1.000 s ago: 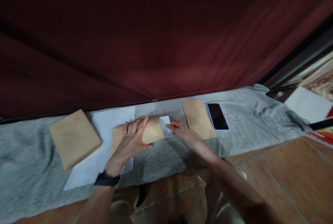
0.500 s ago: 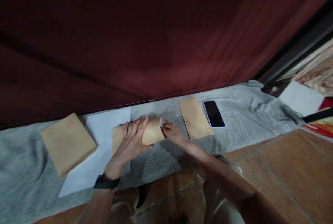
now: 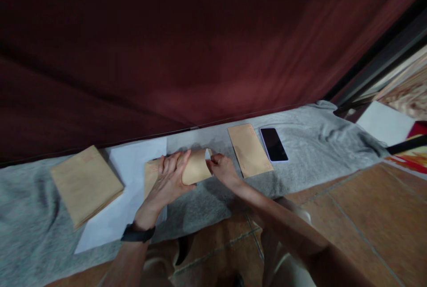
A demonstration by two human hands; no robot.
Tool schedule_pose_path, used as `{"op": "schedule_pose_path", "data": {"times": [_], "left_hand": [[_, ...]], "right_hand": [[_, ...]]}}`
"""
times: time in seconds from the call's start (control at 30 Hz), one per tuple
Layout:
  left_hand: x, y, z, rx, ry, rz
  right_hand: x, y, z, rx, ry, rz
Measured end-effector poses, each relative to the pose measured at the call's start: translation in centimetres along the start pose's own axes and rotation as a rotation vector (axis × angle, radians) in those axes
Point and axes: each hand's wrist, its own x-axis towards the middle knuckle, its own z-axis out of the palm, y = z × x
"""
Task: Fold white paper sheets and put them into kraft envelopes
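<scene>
My left hand [image 3: 170,178] grips a brown envelope [image 3: 196,168] that lies on the grey cloth [image 3: 207,202], fingers wrapped over its bulged middle. My right hand [image 3: 223,169] is at the envelope's open right end, pinching a folded white paper [image 3: 207,154]; only a small corner of the paper shows outside the envelope. A black band is on my left wrist.
A stack of brown envelopes [image 3: 85,184] lies at the left, partly on white sheets [image 3: 133,180]. One flat brown envelope [image 3: 249,149] and a dark-screened phone [image 3: 273,144] lie to the right. A dark red curtain [image 3: 187,42] hangs behind. Tiled floor [image 3: 360,216] is in front.
The white paper has gone further into the envelope: a second ago much of it showed, now only a corner. My right hand moved left toward the opening.
</scene>
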Motion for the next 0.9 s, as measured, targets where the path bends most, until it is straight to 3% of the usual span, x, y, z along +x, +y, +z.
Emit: {"op": "schedule_pose_path", "data": {"times": [0.1, 0.23, 0.43, 0.7, 0.9], "left_hand": [[0.1, 0.1, 0.0, 0.011, -0.003, 0.006], [0.2, 0.4, -0.1, 0.021, -0.006, 0.005], [0.4, 0.5, 0.0, 0.025, -0.011, 0.011], [0.3, 0.3, 0.0, 0.005, 0.015, 0.025], [0.3, 0.2, -0.1, 0.008, 0.022, 0.040]], "right_hand": [[0.0, 0.4, 0.3, -0.034, 0.087, -0.043], [0.3, 0.8, 1.0, 0.030, 0.103, -0.002], [0.9, 1.1, 1.9, 0.299, 0.128, 0.159], [1.2, 1.7, 3.3, 0.596, 0.222, 0.178], [1.4, 1.7, 2.9, 0.823, 0.020, 0.194]]}}
